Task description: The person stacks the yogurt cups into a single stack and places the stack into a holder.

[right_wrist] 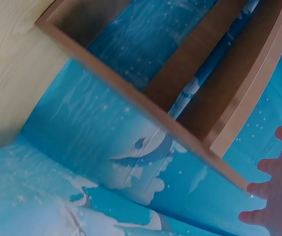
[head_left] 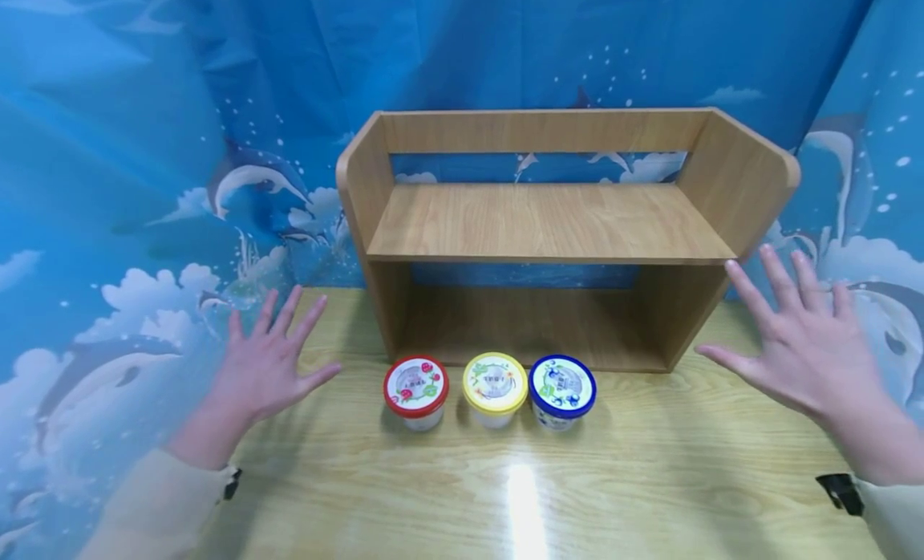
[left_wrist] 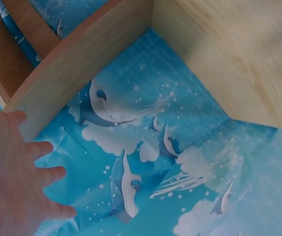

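Observation:
Three small lidded tubs stand in a row on the wooden table: a red-lidded tub [head_left: 416, 387], a yellow-lidded tub [head_left: 495, 383] and a blue-lidded tub [head_left: 562, 386]. Behind them is a two-tier wooden shelf [head_left: 556, 223]. My left hand [head_left: 267, 363] is held left of the red-lidded tub with its fingers spread, holding nothing. On the far right, my right hand [head_left: 808, 339] is also spread and holds nothing, near the shelf's right side panel. Both wrist views show the spread fingers and the shelf, but not the tubs.
The tabletop [head_left: 404, 496] extends in front of the tubs and bears a bright light reflection. A blue curtain [head_left: 462, 46] printed with dolphins and clouds hangs behind the shelf and along both sides. Dark bands circle both wrists at the sleeves.

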Demonstrator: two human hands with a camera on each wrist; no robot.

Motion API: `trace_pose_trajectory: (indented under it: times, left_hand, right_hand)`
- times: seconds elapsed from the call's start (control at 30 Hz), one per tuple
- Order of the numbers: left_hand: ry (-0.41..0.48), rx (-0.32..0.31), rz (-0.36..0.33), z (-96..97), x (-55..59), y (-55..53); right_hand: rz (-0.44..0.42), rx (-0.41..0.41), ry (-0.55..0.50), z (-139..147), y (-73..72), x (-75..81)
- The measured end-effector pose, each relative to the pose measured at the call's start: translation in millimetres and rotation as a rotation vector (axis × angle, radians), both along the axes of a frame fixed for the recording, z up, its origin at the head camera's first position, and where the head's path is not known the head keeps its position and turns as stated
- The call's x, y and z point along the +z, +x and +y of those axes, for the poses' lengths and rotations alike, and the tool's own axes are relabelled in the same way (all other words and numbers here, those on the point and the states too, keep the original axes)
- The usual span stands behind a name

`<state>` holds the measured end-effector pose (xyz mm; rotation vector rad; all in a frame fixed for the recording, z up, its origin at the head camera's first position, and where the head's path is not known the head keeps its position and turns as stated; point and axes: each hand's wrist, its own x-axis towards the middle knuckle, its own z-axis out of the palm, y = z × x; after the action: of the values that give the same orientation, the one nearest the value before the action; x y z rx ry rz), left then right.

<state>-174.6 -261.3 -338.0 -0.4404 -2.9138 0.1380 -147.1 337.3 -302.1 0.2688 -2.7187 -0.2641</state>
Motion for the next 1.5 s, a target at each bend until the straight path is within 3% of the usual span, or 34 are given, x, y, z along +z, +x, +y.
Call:
trace_pose_trajectory:
  times: [0.6, 1.07, 1.5]
  left_hand:
    - [0.118, -0.027, -0.021, 25.8, -21.0, 2.1]
    - [0.203, -0.084, -0.048, 51.6, -47.1, 0.9]
    - [0.376, -0.159, -0.039, 65.6, -70.5, -3.9]
  right_hand:
    - [0.041, 0.137, -0.123, -38, -3.7, -32.6]
    - [0.116, 0.226, -0.290, -72, -8.5, -76.9]
    - [0.045, 0.260, -0.490, -99, -12.0, -126.7]
